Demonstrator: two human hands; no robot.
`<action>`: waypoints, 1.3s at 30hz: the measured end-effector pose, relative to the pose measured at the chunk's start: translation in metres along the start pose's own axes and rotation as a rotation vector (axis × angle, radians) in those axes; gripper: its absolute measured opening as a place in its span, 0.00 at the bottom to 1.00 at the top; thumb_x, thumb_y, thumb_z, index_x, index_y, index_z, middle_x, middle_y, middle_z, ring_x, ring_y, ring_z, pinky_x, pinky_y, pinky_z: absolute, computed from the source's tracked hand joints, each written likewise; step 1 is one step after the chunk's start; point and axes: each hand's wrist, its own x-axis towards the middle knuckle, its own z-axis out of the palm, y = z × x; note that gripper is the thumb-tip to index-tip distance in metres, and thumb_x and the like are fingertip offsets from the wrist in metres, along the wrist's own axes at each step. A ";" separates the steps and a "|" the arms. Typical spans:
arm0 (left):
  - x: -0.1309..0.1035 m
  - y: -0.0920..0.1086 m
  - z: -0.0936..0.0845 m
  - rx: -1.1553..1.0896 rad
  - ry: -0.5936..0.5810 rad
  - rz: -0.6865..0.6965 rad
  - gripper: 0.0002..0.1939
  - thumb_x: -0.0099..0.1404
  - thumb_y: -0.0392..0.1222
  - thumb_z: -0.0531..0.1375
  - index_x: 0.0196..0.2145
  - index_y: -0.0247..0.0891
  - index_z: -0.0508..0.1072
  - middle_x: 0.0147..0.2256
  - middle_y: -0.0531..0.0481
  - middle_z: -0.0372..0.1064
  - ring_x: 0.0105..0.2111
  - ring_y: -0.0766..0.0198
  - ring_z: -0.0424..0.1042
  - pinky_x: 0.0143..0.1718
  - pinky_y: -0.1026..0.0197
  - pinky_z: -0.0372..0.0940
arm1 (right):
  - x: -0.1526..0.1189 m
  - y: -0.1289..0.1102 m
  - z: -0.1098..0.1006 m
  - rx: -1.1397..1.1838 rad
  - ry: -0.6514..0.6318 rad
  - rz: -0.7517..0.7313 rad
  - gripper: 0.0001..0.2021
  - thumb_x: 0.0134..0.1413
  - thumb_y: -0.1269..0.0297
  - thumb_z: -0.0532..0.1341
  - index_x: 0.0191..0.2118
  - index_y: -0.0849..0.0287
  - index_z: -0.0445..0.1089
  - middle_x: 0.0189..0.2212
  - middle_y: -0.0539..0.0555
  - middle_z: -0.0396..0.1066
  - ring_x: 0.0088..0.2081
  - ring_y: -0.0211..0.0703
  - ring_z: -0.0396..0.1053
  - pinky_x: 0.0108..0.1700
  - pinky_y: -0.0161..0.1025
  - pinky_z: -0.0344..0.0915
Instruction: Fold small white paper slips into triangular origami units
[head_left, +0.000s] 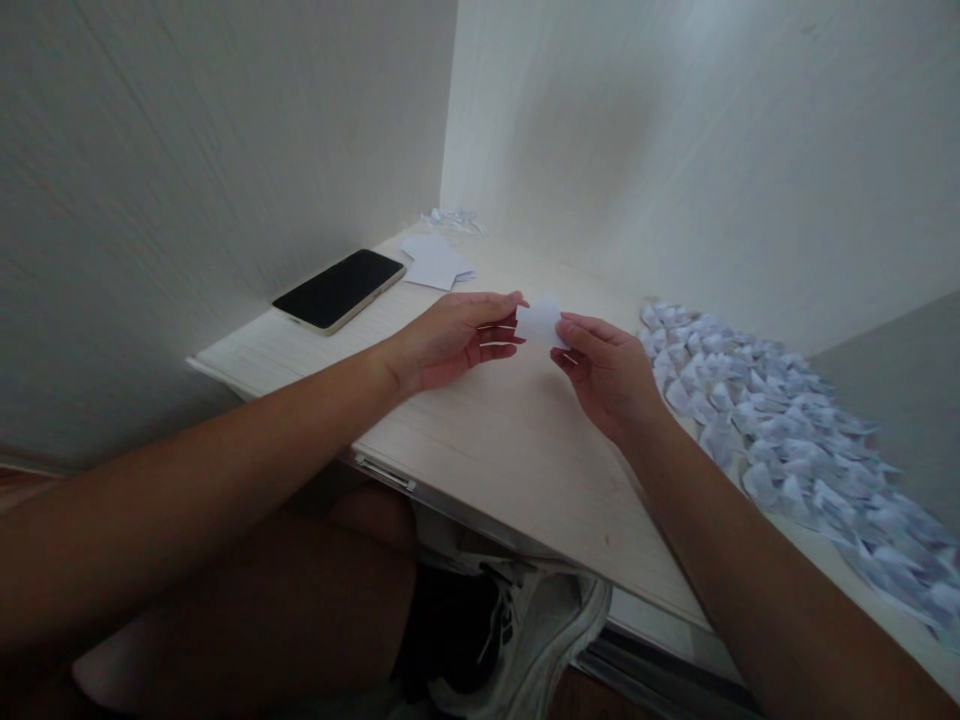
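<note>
A small white piece of paper [538, 322] is held between my two hands above the pale tabletop [480, 430]. My left hand [472, 340] grips its left edge between thumb and fingers. At the right edge, my right hand [604, 365] pinches the same paper, its fingertips closed on it. Beyond my left hand lies a loose stack of white paper pieces [433, 262]. Many small folded paper pieces [780, 410] are spread in rows to the right of my right hand.
A phone with a dark screen [341, 288] lies at the left edge of the tabletop. Thin paper scraps [454, 219] sit in the back corner, where two walls meet. Below the front edge are my leg and a white shoe [555, 620].
</note>
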 end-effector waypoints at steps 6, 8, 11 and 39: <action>0.000 -0.003 -0.001 0.043 -0.043 -0.019 0.06 0.69 0.41 0.69 0.36 0.37 0.82 0.39 0.43 0.81 0.35 0.65 0.79 0.36 0.65 0.75 | 0.003 0.002 -0.001 -0.053 0.046 -0.070 0.10 0.44 0.58 0.76 0.32 0.52 0.79 0.35 0.50 0.80 0.38 0.41 0.75 0.44 0.43 0.74; 0.001 -0.006 -0.001 0.106 -0.046 0.012 0.08 0.69 0.43 0.69 0.34 0.36 0.82 0.37 0.43 0.80 0.34 0.65 0.79 0.34 0.65 0.74 | 0.003 0.003 -0.002 -0.060 0.066 -0.071 0.10 0.43 0.59 0.76 0.32 0.53 0.79 0.34 0.50 0.79 0.37 0.40 0.75 0.44 0.42 0.74; 0.002 -0.011 0.000 0.241 0.007 0.093 0.10 0.70 0.42 0.68 0.30 0.36 0.80 0.30 0.45 0.79 0.29 0.66 0.78 0.28 0.66 0.71 | 0.004 0.005 -0.002 -0.080 0.087 -0.098 0.10 0.42 0.60 0.76 0.31 0.54 0.78 0.32 0.50 0.79 0.34 0.39 0.74 0.42 0.42 0.74; -0.001 -0.010 0.005 0.616 0.137 0.426 0.07 0.65 0.39 0.66 0.30 0.35 0.79 0.23 0.49 0.76 0.22 0.67 0.73 0.23 0.66 0.65 | 0.007 0.008 -0.006 -0.125 -0.029 -0.093 0.13 0.44 0.54 0.78 0.30 0.54 0.78 0.28 0.48 0.75 0.30 0.37 0.71 0.41 0.41 0.75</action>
